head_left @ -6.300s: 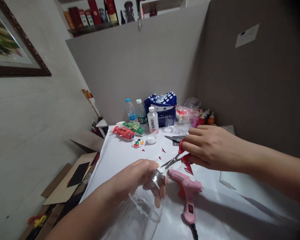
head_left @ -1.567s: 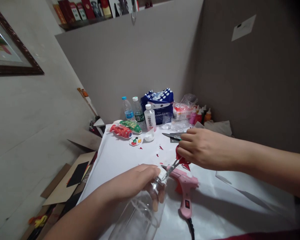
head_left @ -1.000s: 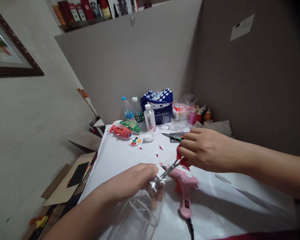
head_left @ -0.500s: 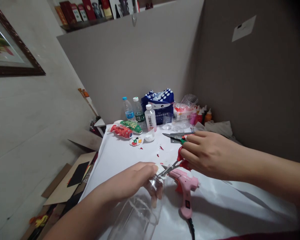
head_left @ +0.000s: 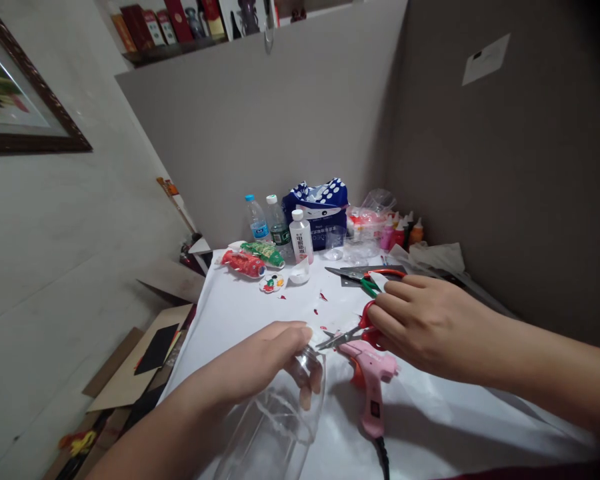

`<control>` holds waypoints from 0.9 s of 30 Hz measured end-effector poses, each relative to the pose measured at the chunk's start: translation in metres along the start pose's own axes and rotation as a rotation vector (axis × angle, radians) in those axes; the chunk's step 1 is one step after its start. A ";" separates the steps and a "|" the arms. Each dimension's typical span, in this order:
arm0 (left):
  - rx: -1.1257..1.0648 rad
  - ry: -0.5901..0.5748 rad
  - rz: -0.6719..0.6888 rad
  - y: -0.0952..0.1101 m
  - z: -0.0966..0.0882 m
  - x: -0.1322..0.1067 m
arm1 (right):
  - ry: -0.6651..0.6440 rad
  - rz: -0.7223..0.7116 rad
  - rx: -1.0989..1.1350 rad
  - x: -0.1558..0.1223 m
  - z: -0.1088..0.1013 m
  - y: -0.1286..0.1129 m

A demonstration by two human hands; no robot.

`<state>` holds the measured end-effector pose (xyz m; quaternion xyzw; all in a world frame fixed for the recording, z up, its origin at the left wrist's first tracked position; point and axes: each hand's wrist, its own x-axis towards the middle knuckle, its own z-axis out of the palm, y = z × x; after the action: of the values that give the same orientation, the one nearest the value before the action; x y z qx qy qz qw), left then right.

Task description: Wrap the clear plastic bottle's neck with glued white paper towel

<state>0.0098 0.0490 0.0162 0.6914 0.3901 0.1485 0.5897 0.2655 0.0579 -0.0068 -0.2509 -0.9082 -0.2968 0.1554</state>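
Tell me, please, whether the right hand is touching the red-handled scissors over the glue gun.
Touching: the head view shows the right hand gripping the red-handled scissors by their handles.

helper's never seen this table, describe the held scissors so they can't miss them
Over the white table, find the right hand near the pink glue gun. Its scissors point toward the left hand. Their handles show only red; the pair beyond adds green.

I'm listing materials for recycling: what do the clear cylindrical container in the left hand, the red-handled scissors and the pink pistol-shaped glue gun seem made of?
Clear cylindrical container: probably plastic, glossy, see-through with bright highlights. Red-handled scissors: likely metal blades, given their grey sheen; evenly red handles look plastic. Pink glue gun: probably plastic, evenly coloured with soft sheen.
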 end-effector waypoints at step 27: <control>-0.019 0.006 0.005 -0.005 -0.002 0.001 | -0.057 0.052 0.199 0.000 0.006 -0.011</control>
<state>0.0074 0.0511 0.0118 0.6863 0.3889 0.1557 0.5946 0.2588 0.0534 -0.0165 -0.2659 -0.9304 -0.1936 0.1615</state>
